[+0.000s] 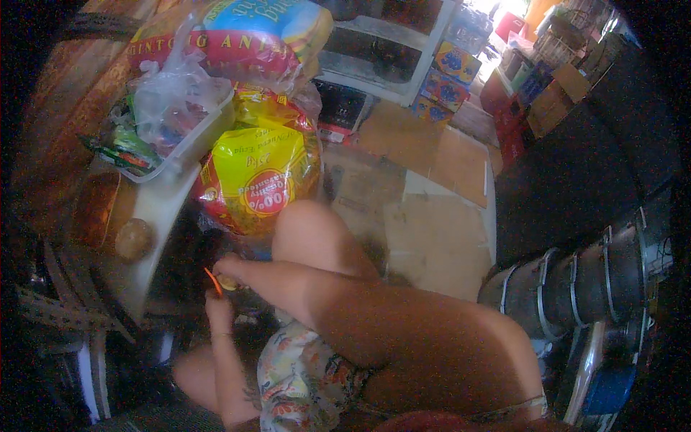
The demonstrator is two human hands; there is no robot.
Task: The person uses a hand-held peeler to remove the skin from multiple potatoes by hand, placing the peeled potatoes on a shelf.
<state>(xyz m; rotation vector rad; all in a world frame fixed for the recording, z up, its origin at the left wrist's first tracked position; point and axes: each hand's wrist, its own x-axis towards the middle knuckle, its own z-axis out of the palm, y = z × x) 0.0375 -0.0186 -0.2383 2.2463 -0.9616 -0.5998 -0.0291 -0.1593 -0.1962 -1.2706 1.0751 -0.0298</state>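
Low between my knees and beside the table, my left hand [218, 310] is closed on a thin orange implement [214, 282], perhaps a peeler or knife; blur hides its kind. Just above it, my right hand [231, 269] is curled around a small pale yellow piece [229, 283], possibly a peeled potato. The two hands are close together, with the orange implement between them. A round brown item that looks like a potato [134, 239] rests on the pale tabletop [156, 216] to the left.
A clear plastic tub [186, 143] holding bags and green packets stands on the table. A yellow and red 25 kg sack [259, 173] is beyond my knee, with another sack [237, 48] behind. Flattened cardboard [437, 232] covers the floor. Metal racking [572, 291] stands at right.
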